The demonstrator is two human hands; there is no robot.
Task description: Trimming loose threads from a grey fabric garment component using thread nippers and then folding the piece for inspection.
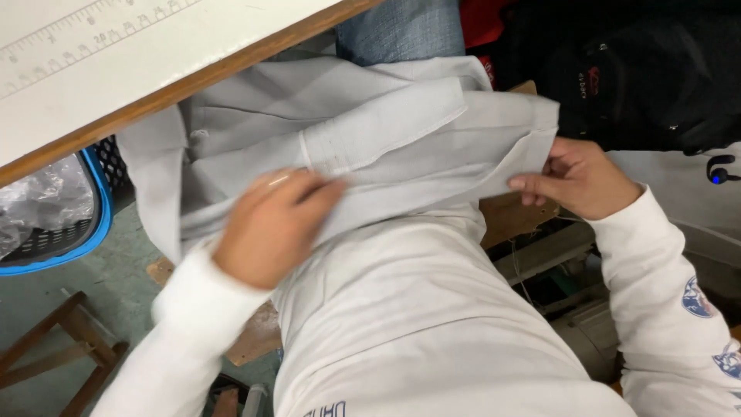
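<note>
The grey garment (340,131) lies folded across the person's lap, directly below the edge of the desk (154,69); its upper part runs in under that edge and is partly hidden there. A lighter folded panel with a stitched hem sits on top, toward the right end of the garment.

The left hand (270,228) rests on the lower middle of the garment with its fingers pressed flat against the cloth; the picture is blurred here, so it cannot be told whether any fabric is pinched beneath them. The right hand (575,177) pinches the right-hand corner of the garment between thumb and fingers.

Likely faults from this position:

- The layers may shift out of line. Cause: only one corner is pinched, and the flat hand can drag the top layer over those beneath.
- The far left flap, hanging below the desk edge, may slide toward the floor. Cause: neither hand supports it.
- The garment may catch on the blue basket (65,232), just left of the hanging flap, or on the black bag (633,69) just beyond the pinched corner.
</note>
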